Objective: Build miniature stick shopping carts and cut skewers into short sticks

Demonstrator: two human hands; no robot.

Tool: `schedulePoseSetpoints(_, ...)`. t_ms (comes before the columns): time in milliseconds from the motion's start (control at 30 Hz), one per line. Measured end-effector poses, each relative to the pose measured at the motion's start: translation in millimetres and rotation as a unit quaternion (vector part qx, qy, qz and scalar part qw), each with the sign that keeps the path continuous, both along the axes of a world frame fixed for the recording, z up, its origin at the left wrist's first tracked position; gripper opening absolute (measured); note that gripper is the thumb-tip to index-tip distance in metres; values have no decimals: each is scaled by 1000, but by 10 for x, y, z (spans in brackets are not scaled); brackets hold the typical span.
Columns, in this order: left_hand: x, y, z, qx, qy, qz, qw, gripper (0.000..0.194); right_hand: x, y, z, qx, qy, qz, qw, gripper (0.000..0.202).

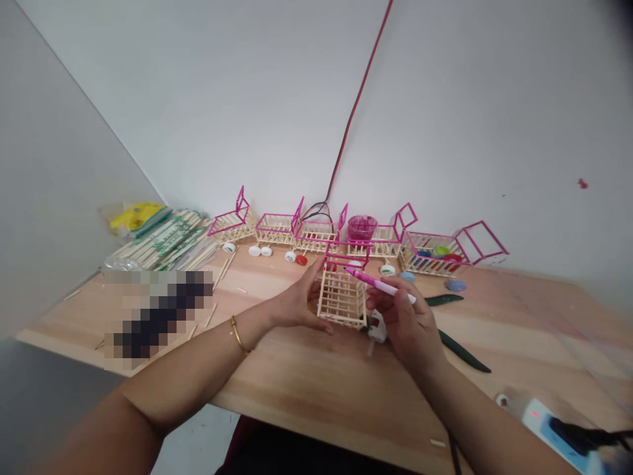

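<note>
My left hand (301, 297) grips the left side of a small cart frame (342, 300) built of thin wooden sticks, tilted above the table. The cart's upper rim and handle are pink; its lower bars are bare wood. In my right hand (410, 323) is a pink-and-white marker (380, 285), its pink tip pointing left at the cart's pink end. Whether the tip touches the wood I cannot tell. Below the right fingers lies a white object with a narrow tip (376, 328), partly hidden by the hand.
Several similar carts (274, 229) with bottle-cap wheels stand along the wall. A pink-stained cup (362, 228) is among them. Packs of sticks (173, 237) lie left, beside a blurred-out patch. Dark green curved pieces (465, 353) and a power strip (554, 429) are on the right.
</note>
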State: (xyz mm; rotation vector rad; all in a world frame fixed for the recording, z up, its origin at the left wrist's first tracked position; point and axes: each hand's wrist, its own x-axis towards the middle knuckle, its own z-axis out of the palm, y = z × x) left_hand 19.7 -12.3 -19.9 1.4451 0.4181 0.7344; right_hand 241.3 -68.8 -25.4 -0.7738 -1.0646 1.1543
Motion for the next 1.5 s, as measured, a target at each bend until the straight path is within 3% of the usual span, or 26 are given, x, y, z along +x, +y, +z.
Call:
schedulePoseSetpoints(367, -1, -8, 77, -71, 11, 8, 997, 138, -4, -2, 6, -16, -15, -6, 1000, 26)
schedulePoseSetpoints(633, -18, 9, 43, -54, 32, 1, 998, 140, -14, -1, 20, -2, -50, -19, 999, 28)
schedulePoseSetpoints(933, 5, -20, 122, -17, 18, 7, 1000, 135, 1, 27, 13, 6, -46, -47, 998, 27)
schedulePoseSetpoints(1267, -7, 7, 95, -31, 5, 52, 998, 135, 72, 98, 65, 13, -44, -128, 991, 23)
schedulePoseSetpoints(1500, 5, 56, 57, -35, -25, 93, 995, 127, 102, 119, 205, 21, -6, -154, 988, 17)
